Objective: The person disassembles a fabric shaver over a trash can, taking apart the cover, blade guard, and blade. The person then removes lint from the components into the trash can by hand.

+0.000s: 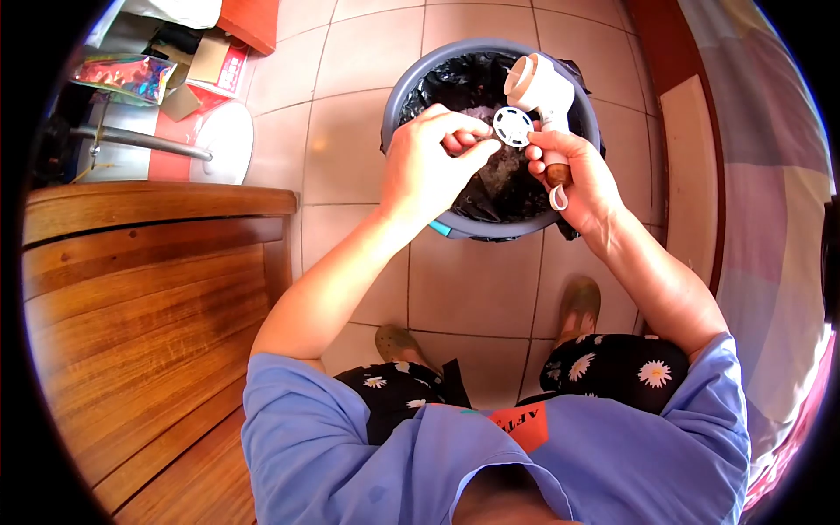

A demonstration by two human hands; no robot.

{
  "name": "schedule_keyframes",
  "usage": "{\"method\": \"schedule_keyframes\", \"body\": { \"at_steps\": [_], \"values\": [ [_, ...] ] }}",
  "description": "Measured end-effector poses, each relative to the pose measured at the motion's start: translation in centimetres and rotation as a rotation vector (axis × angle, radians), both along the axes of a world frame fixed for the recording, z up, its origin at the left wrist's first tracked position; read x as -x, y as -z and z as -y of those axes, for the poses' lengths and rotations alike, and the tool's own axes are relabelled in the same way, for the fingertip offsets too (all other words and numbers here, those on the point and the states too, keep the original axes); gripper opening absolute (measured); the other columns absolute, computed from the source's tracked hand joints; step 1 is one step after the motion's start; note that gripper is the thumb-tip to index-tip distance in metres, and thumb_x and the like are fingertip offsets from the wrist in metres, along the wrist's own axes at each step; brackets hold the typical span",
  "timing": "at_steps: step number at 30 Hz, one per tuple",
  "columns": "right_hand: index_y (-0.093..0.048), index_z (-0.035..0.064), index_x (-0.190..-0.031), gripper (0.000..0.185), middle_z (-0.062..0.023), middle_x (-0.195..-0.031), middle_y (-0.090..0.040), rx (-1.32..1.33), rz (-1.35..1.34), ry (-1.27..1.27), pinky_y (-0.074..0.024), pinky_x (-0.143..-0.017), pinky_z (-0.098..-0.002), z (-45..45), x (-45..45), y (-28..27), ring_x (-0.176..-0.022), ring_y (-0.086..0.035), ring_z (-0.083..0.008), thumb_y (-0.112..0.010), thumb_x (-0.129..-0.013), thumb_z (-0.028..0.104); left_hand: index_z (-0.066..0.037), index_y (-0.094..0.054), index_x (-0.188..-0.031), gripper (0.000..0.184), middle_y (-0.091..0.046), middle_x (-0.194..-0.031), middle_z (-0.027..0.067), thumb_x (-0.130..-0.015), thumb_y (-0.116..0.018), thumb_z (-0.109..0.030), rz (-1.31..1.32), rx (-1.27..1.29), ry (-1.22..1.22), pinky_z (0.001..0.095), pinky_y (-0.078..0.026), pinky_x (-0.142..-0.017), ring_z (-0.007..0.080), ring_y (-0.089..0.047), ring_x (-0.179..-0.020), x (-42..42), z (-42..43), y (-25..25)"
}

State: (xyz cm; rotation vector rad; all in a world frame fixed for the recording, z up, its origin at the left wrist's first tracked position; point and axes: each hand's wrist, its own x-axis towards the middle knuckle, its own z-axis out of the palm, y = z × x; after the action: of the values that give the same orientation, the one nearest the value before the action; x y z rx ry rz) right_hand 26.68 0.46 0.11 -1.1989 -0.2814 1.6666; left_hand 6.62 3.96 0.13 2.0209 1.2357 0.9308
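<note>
My right hand [577, 171] is wrapped round a white fabric shaver [553, 94] with a brown handle end and a small wrist strap. Between that hand's thumb and fingertips sits a round white slotted disc [513, 127], apart from the shaver's round head. My left hand [435, 157] is close to the disc's left side, its fingers curled and thumb and forefinger drawn together; anything in them is too small to make out. Both hands are above a grey bin [398, 98] lined with a black bag, with greyish fluff [500, 175] inside.
A wooden cabinet or bench [157, 297] stands to my left. Beyond it are a round white base with a metal pole [223, 144], boxes and a shiny pouch [122, 77]. A bed with a checked cover [761, 201] runs along the right. My feet are on the tiled floor [472, 289].
</note>
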Motion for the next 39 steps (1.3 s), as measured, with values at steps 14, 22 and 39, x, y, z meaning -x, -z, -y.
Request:
{"method": "schedule_keyframes", "body": {
  "at_steps": [14, 22, 39],
  "values": [
    [-0.058, 0.0008, -0.116, 0.032, -0.0032, -0.08, -0.064, -0.103, 0.065, -0.005, -0.0497, -0.063, -0.0214, 0.3, 0.7, 0.0, -0.065, -0.059, -0.0096, -0.075, -0.089, 0.005, -0.001, -0.075, -0.102, 0.022, -0.068, -0.086, -0.0033, -0.091, -0.08, -0.019, 0.304, 0.603, 0.102, 0.0212, -0.047, -0.073, 0.0026, -0.055, -0.076, -0.8, -0.2, 1.4],
    [-0.056, 0.0008, -0.114, 0.036, -0.0058, -0.086, -0.066, -0.132, 0.046, -0.017, -0.0522, -0.064, -0.0237, 0.2, 0.0, 0.8, -0.069, -0.063, -0.0119, -0.078, -0.085, 0.003, -0.005, -0.076, -0.1, 0.026, -0.067, -0.084, -0.005, -0.093, -0.078, -0.03, 0.272, 0.834, 0.148, 0.0201, -0.04, -0.065, 0.0029, -0.054, -0.074, -0.3, -0.3, 0.1],
    [-0.061, 0.0007, -0.111, 0.025, -0.0032, -0.079, -0.064, 0.03, -0.112, -0.019, -0.0509, -0.06, -0.0218, -0.2, 0.0, 0.1, -0.065, -0.058, -0.0097, -0.072, -0.089, 0.004, -0.012, -0.079, -0.103, 0.022, -0.064, -0.088, -0.0017, -0.083, -0.08, -0.002, 0.115, 0.014, 0.023, 0.0191, -0.046, -0.057, 0.0039, -0.056, -0.068, 0.4, -1.3, -0.7]
  ]
}}
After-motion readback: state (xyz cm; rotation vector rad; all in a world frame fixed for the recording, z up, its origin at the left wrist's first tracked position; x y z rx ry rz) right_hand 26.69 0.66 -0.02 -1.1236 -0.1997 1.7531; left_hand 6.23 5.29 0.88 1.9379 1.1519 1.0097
